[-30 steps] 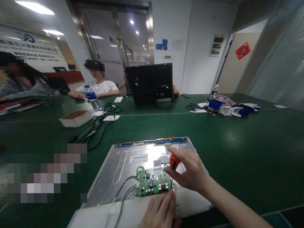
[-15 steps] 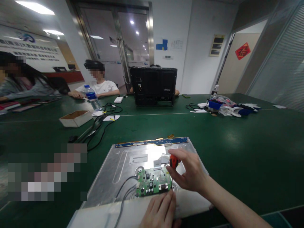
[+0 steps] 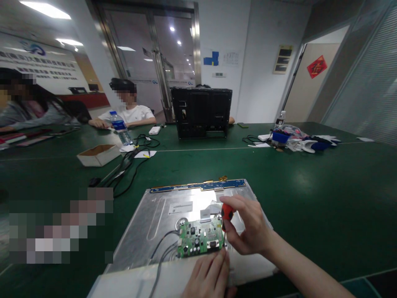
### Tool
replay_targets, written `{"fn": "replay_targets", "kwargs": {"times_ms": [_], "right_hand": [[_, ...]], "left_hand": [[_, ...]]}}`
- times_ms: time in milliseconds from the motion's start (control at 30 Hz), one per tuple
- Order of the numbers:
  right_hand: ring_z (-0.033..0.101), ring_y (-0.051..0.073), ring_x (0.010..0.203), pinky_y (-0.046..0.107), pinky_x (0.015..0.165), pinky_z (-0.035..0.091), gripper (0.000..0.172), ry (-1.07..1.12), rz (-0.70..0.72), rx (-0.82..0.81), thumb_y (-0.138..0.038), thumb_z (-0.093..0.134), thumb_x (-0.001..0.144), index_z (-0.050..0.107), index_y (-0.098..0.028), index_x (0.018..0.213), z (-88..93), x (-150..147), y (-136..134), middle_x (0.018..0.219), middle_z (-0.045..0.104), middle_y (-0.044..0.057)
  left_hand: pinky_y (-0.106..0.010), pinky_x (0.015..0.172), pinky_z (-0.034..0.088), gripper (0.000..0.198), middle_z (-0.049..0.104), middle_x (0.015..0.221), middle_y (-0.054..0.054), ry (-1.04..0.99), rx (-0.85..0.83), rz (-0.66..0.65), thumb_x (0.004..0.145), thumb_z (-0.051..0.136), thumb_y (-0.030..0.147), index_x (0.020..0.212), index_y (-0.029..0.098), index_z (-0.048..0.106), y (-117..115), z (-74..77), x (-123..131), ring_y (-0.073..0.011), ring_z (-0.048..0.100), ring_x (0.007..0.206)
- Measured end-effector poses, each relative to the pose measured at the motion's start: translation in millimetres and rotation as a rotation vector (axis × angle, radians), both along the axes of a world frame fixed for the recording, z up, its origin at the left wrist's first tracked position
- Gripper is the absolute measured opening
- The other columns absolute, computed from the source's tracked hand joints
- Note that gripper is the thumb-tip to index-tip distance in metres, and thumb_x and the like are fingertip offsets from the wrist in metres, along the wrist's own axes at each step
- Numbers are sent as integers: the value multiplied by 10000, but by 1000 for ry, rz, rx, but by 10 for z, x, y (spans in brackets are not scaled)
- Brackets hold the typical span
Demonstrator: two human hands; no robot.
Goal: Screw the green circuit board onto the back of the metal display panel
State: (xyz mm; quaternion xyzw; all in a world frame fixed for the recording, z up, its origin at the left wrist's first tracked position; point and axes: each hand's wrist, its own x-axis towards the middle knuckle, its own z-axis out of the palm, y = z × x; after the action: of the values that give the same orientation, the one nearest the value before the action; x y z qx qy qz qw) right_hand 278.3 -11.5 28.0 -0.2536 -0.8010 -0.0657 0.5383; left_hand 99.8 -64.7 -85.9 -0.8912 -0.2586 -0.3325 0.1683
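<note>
A screwdriver (image 3: 227, 212) with a red and black handle stands nearly upright, pinched between the thumb and fingers of my right hand (image 3: 251, 225). Its thin shaft reaches down to the lower right corner of a green circuit board (image 3: 200, 236). My left hand (image 3: 209, 273) lies with fingers stretched out beside the board's lower edge, the index fingertip close to the screwdriver's tip. The board rests on the metal back of a display panel (image 3: 142, 223), and dark cables (image 3: 161, 242) run from its left side. Any screw under the tip is too small to see.
A blue strip board (image 3: 198, 186) lines the panel's far edge. Left of it are black cables (image 3: 133, 178), a small open box (image 3: 99, 155) and a water bottle (image 3: 120, 128). A black monitor (image 3: 201, 111) stands ahead; a person (image 3: 136, 114) sits across the green table.
The screwdriver's handle has turned slightly between the fingers of my right hand, whose thumb has shifted. My left hand stays in place. The black monitor across the table has moved a little.
</note>
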Motion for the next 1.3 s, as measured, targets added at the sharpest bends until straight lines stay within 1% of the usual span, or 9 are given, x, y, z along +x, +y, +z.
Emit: {"fn": "replay_targets", "kwargs": {"times_ms": [133, 233, 400, 567, 667, 833, 967, 1133, 1300], "right_hand": [[558, 158, 592, 278, 543, 460, 379, -5, -14, -19, -242, 577, 858, 500, -167, 1222, -31, 7, 7, 733, 602, 4], [553, 143, 587, 263, 544, 444, 354, -10, -46, -19, -316, 642, 890, 519, -198, 1200, -65, 10, 16, 727, 611, -13], [555, 139, 583, 258, 533, 446, 314, -27, -81, -17, -243, 583, 910, 535, -208, 1219, -74, 8, 19, 735, 618, -6], [565, 156, 590, 273, 533, 468, 444, -4, -42, -9, -125, 504, 802, 496, -171, 1243, -29, -1, 1, 739, 609, 10], [561, 156, 575, 275, 527, 461, 419, -2, -13, -15, -153, 506, 804, 486, -181, 1221, -21, 1, -2, 722, 599, 0], [538, 138, 551, 256, 504, 413, 330, -34, -89, -24, -329, 612, 907, 509, -213, 1198, -67, 14, 17, 707, 602, -18], [562, 133, 565, 254, 518, 430, 332, -51, -81, -42, -313, 577, 947, 506, -205, 1253, -81, 14, 24, 727, 633, -11], [592, 142, 584, 262, 537, 465, 375, -58, -71, -39, -281, 507, 969, 447, -165, 1320, -86, -7, 18, 761, 657, 12], [594, 135, 564, 255, 538, 489, 395, -27, -54, -32, -172, 482, 896, 439, -164, 1289, -51, -21, -9, 751, 649, 5]], "left_hand": [[-327, 795, 578, 303, 706, 1057, -150, 12, 14, -8, 994, 398, 183, 1149, 60, 628, 11, -19, -9, -235, 667, 928], [-318, 795, 576, 328, 700, 1081, -153, 37, 4, -25, 1014, 375, 207, 1170, 55, 620, 23, -44, -35, -230, 661, 933], [-324, 817, 570, 329, 697, 1089, -160, 47, -11, -29, 1008, 410, 229, 1197, 57, 618, 27, -64, -51, -235, 654, 944], [-319, 814, 569, 308, 707, 1063, -147, 24, -26, -11, 1003, 403, 209, 1146, 70, 638, 13, -8, -19, -230, 659, 936], [-316, 803, 572, 310, 709, 1051, -147, 11, -29, -18, 1006, 392, 202, 1139, 67, 637, 6, 22, -15, -226, 663, 919], [-326, 818, 572, 337, 697, 1095, -153, 51, -31, -32, 1015, 369, 205, 1188, 46, 610, 9, -15, -42, -237, 659, 940], [-317, 808, 573, 341, 694, 1101, -150, 56, -30, -24, 1016, 359, 202, 1196, 52, 606, 20, -29, -43, -239, 660, 943], [-320, 785, 577, 333, 699, 1060, -156, 43, -19, -32, 1012, 351, 185, 1175, 38, 602, 24, 39, -10, -237, 662, 911], [-307, 749, 577, 274, 707, 1008, -143, -35, -57, -47, 994, 410, 209, 1122, 72, 611, 8, 117, 18, -227, 666, 869]]}}
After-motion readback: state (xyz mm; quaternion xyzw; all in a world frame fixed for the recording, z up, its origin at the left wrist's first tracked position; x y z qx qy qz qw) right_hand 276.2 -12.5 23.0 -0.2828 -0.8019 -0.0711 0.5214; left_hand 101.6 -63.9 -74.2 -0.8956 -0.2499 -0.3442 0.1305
